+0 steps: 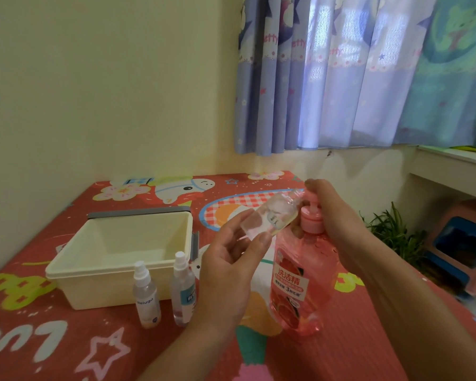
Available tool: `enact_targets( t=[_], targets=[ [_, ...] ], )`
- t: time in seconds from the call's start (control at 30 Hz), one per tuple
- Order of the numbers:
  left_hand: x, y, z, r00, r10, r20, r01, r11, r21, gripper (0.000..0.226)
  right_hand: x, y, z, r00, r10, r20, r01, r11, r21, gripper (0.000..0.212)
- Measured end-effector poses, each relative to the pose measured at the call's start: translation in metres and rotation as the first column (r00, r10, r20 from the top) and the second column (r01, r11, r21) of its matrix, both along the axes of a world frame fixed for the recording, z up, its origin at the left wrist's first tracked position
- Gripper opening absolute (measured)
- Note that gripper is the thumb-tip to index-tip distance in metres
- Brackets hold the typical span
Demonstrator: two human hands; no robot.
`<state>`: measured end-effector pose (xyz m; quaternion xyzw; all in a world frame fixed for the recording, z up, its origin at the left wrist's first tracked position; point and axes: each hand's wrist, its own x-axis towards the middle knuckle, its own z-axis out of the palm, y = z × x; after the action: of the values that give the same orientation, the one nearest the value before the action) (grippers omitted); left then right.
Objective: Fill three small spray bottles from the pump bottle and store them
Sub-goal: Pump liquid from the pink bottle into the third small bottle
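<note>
Head view showed your left hand (228, 268) pinching the small bottle (270, 213) near its base, tilted, with its open mouth up against the spout of the pump bottle (300, 284), which stood on the tablecloth (382, 325). Your right hand (333, 213) lay curled over the pump head. A hard press, or the narrow neck slipping off the spout, would likely have sent pink liquid down the outside. Pressing off-centre might have tipped the tall bottle. The two capped spray bottles (146, 295) stood just in front of the cream bin (74, 270), near your left wrist and easy to knock.
</note>
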<state>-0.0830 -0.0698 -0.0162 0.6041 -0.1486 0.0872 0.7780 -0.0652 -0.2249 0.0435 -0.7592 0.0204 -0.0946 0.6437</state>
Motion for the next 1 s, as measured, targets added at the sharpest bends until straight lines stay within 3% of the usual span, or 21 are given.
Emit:
enact_targets(
  t=[0.13, 1.0],
  targets=[
    [0.0004, 0.0005, 0.0004, 1.0, 0.005, 0.005, -0.005, 1.0, 0.019, 0.047, -0.0003, -0.0009, -0.001, 1.0, 0.013, 0.003, -0.013, 1.0, -0.001, 0.063],
    [0.0006, 0.0015, -0.0003, 1.0, 0.006, 0.005, -0.006, 1.0, -0.003, 0.042, 0.0036, -0.0017, -0.0029, 1.0, 0.015, 0.019, -0.016, 1.0, 0.007, 0.055]
  ],
)
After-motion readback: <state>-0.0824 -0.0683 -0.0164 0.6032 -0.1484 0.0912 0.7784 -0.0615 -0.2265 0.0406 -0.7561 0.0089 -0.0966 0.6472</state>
